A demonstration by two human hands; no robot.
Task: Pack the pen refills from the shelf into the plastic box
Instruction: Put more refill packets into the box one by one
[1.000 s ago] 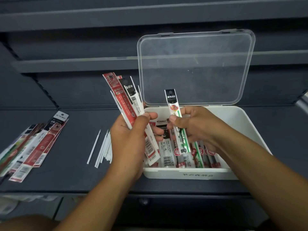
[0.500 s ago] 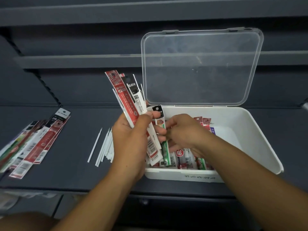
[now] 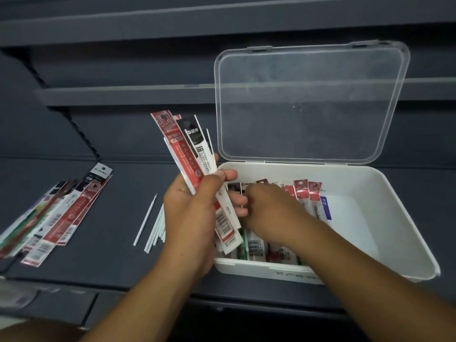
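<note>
The person stands at a dark shelf [image 3: 111, 262] with the plastic box [image 3: 389, 218] set on it, clear lid [image 3: 308, 102] propped upright at the back. The left hand [image 3: 195, 218] grips a fan of packaged pen refills [image 3: 182, 149], thumb clamped across the front and fingers wrapped behind. The packs stand nearly upright, tops leaning away and a little left, and their lower ends hang over the box's near left corner.

The right hand [image 3: 271, 213] is down inside the box, knuckles up and fingers curled under onto the row of refills [image 3: 302, 191] already laid there. From where I look I cannot tell whether it pinches a pack or only presses them flat.

Those packed refills lie side by side with their long axes running near to far, filling the left and middle of the box. The right part shows bare white floor.

The held fan sits immediately left of the right hand, almost touching it, so the right hand looks best placed to draw the next pack. Each one would have to tip from upright to flat to match the row.

More packaged refills [image 3: 64, 218] lie in a slanted heap far left on the shelf, well apart from both hands, with thin white sticks [image 3: 155, 233] lying between, just beside the left hand.
</note>
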